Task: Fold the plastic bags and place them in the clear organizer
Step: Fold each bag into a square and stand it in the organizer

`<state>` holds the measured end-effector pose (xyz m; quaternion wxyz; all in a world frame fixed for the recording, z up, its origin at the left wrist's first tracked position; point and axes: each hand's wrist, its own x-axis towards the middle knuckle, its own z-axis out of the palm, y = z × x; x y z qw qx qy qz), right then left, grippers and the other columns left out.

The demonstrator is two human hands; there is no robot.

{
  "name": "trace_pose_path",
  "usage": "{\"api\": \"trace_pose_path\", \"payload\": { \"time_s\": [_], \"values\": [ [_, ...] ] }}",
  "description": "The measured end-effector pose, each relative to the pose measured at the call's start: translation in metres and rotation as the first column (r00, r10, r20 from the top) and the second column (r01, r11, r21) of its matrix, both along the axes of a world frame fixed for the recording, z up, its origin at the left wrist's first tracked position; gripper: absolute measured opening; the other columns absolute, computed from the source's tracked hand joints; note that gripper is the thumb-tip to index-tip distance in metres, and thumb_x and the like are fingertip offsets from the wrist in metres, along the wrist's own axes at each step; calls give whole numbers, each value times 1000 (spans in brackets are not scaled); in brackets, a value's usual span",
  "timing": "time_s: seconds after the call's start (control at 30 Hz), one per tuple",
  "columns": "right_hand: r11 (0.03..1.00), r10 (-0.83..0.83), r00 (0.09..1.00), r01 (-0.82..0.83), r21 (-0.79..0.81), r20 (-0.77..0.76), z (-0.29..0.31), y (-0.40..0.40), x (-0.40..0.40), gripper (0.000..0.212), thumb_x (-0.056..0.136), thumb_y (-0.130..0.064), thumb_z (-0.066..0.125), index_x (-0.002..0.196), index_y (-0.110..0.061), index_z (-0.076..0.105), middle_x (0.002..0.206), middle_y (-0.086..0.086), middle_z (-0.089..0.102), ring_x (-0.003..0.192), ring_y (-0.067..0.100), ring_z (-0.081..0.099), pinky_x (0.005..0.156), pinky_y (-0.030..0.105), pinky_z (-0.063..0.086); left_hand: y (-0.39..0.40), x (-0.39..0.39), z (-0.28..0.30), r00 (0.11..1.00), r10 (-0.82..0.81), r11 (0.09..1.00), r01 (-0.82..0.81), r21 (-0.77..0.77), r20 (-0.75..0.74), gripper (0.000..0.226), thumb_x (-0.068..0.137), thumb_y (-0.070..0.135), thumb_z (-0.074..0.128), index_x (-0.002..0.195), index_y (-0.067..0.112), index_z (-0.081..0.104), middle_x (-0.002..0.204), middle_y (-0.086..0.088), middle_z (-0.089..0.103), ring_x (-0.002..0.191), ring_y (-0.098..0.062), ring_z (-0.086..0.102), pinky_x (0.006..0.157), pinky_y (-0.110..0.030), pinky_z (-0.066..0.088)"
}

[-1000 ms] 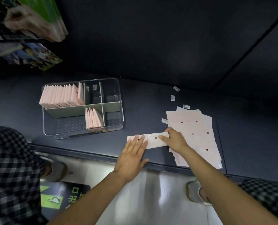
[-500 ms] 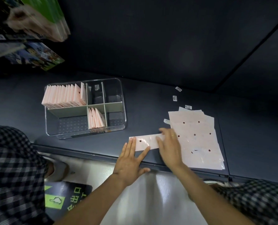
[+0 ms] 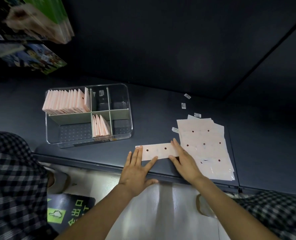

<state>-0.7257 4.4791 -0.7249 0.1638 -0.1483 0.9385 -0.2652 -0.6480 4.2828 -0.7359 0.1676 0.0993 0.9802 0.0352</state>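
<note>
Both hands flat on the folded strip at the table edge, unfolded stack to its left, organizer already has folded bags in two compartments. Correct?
One error: the unfolded stack lies to the right of the folded strip, not the left, as the head view shows. The rest holds: the left hand and right hand press flat on the strip, and the organizer holds folded bags in two compartments.

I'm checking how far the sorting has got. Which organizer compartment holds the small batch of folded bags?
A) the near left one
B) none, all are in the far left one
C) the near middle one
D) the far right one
C: in the clear organizer, a few folded bags stand in the near middle compartment, apart from the full row of folded bags at far left.
</note>
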Motion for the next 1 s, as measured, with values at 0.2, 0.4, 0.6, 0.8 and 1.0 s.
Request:
{"api": "trace_pose_path", "payload": {
  "time_s": [0.2, 0.4, 0.6, 0.8, 1.0],
  "values": [
    [936, 294, 948, -259, 240, -124, 16, 16, -14, 57, 95, -12, 44, 147, -18, 24, 155, -2, 24, 137, 16, 33, 110, 22, 26, -2, -4, 4, 1000, 9, 1000, -10, 24, 29, 76, 85, 76, 20, 147, 43, -9, 154, -22, -22, 142, -32, -26, 115, -53, -11],
    [793, 563, 756, -379, 476, -335, 31, 10, -21, 22, 62, -1, 76, 83, -3, 70, 109, 13, 68, 95, 20, 68, 71, 22, 54, -3, -9, 9, 998, 43, 998, -46, 52, 48, 71, 86, 75, 24, 147, 44, 5, 155, -21, -19, 142, -33, -23, 114, -55, -11],
    [773, 599, 705, -384, 506, -380, 41, 5, -8, 21, 45, -7, 80, 62, -9, 68, 81, 4, 72, 70, 22, 67, 55, 24, 52, -4, -12, 15, 996, 46, 998, -44, 35, -74, 62, 88, 70, 29, 143, 41, 25, 159, -10, -11, 145, -30, -15, 114, -56, -11],
    [870, 481, 799, -384, 309, -361, 43, -20, 32, 10, 60, -15, 64, 66, -10, 58, 71, 4, 60, 69, 25, 58, 58, 29, 49, 1, -13, 22, 981, 21, 992, 4, 128, -193, 52, 89, 57, 45, 133, 30, 49, 141, 0, 36, 130, -23, 31, 106, -35, 23],
    [943, 333, 924, -320, 95, -188, 33, -33, 47, 23, 79, -40, 60, 83, -19, 53, 90, -6, 58, 90, 13, 51, 82, 29, 41, 5, -10, 27, 937, -37, 956, 134, 260, -347, 26, 45, 33, 93, 58, 29, 70, 65, 14, 62, 59, -10, 60, 52, -13, 45]
  ]
}}
